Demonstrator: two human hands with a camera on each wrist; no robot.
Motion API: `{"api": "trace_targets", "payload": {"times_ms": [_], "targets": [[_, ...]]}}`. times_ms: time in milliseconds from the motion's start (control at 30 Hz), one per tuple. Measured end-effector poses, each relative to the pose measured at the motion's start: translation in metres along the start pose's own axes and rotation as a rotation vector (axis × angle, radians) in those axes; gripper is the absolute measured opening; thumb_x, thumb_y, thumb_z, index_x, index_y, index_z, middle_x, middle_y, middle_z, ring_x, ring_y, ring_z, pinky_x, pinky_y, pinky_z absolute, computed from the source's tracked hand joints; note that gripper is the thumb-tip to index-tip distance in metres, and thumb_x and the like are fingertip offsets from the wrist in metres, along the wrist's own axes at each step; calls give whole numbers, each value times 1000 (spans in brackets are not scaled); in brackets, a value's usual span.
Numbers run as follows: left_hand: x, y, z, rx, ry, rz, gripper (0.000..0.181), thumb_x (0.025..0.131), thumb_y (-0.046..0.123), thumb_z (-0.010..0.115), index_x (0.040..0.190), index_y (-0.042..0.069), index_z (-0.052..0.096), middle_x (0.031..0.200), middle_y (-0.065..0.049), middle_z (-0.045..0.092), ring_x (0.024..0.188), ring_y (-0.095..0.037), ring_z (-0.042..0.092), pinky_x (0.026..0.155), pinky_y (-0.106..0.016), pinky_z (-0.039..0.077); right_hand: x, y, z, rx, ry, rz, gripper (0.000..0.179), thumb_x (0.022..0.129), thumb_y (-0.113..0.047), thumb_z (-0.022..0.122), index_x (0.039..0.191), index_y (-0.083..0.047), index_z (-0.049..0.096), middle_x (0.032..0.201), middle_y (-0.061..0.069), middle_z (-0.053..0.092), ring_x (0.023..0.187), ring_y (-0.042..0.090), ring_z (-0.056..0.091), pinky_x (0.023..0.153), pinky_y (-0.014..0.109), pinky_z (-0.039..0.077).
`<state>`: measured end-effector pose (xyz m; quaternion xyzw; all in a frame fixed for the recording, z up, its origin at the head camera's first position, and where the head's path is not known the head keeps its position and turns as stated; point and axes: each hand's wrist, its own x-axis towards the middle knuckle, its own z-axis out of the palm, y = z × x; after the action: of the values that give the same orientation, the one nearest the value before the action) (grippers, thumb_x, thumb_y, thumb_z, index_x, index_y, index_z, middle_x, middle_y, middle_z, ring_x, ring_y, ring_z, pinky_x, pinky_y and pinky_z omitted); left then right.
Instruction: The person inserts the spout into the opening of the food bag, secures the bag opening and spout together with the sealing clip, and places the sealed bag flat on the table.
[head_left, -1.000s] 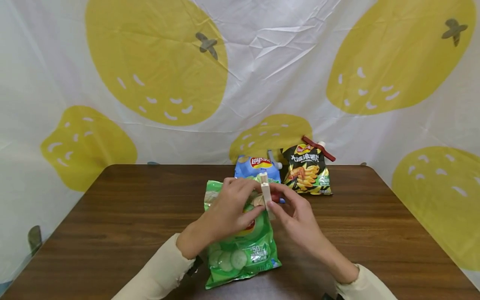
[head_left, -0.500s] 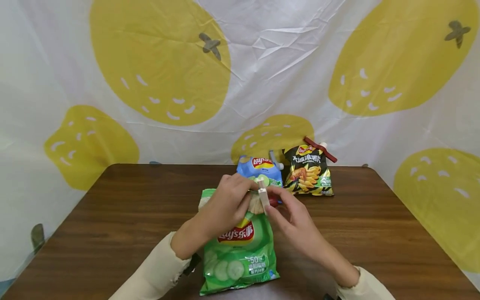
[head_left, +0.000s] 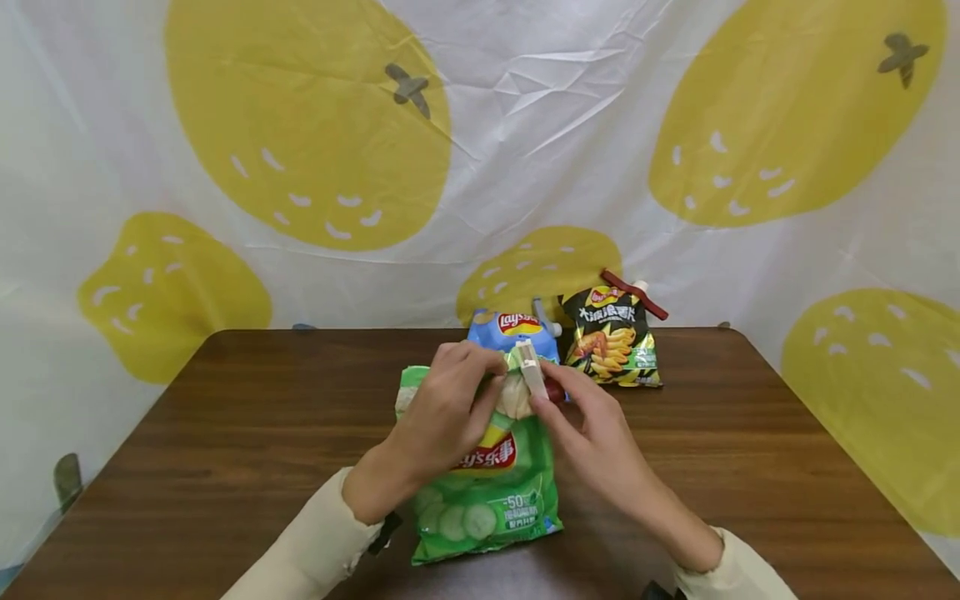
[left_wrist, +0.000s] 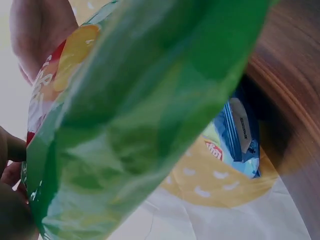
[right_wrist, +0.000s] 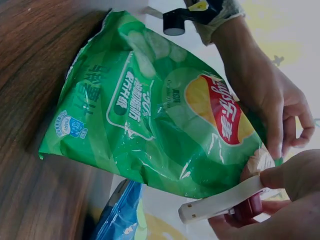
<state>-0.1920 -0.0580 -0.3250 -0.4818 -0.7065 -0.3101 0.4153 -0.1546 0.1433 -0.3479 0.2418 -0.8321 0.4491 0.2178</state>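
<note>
A green Lay's chip bag (head_left: pixel 487 500) stands nearly upright between the hands, its front facing the person. My left hand (head_left: pixel 438 408) pinches the bag's top edge with thumb and fingers. In my right hand (head_left: pixel 600 425) is a white bag clip (head_left: pixel 532 375), held between thumb and fingers at the bag's upper right corner. The right wrist view shows the clip's long white bar (right_wrist: pixel 215 204) and a dark red knob (right_wrist: pixel 247 209) attached to it. Whether the bar encloses the bag's edge cannot be told. The bag's green side (left_wrist: pixel 135 125) fills most of the left wrist view.
Behind stand a blue Lay's bag (head_left: pixel 491 332) with a grey clip (head_left: pixel 542 312) and a black chip bag (head_left: pixel 611 346) with a dark red clip (head_left: pixel 633 293). The brown wooden table (head_left: pixel 247 450) ends at a lemon-patterned white cloth (head_left: pixel 525 167).
The green bag dipped, then rose slightly again. My left thumb has drawn back from the clip toward the left fingers at the bag's top. The right hand keeps hold of the clip.
</note>
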Motion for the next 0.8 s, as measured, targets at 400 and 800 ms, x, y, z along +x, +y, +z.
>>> {"api": "trace_targets", "payload": {"times_ms": [400, 800], "targets": [[-5, 1, 8, -40, -2, -30, 21, 88, -4, 68, 104, 0, 55, 92, -8, 58, 84, -20, 57, 81, -35, 47, -1, 0, 1, 82, -37, -115, 40, 93, 0, 66, 132, -9, 62, 122, 2, 64, 101, 16, 63, 86, 28, 54], [-3, 0, 1, -233, -155, -218, 37, 94, 18, 70, 126, 2, 59, 116, -6, 66, 106, -15, 61, 89, -38, 44, 0, 1, 2, 45, -21, -97, 36, 93, -5, 69, 128, -10, 65, 118, 2, 67, 98, 14, 65, 81, 28, 56]]}}
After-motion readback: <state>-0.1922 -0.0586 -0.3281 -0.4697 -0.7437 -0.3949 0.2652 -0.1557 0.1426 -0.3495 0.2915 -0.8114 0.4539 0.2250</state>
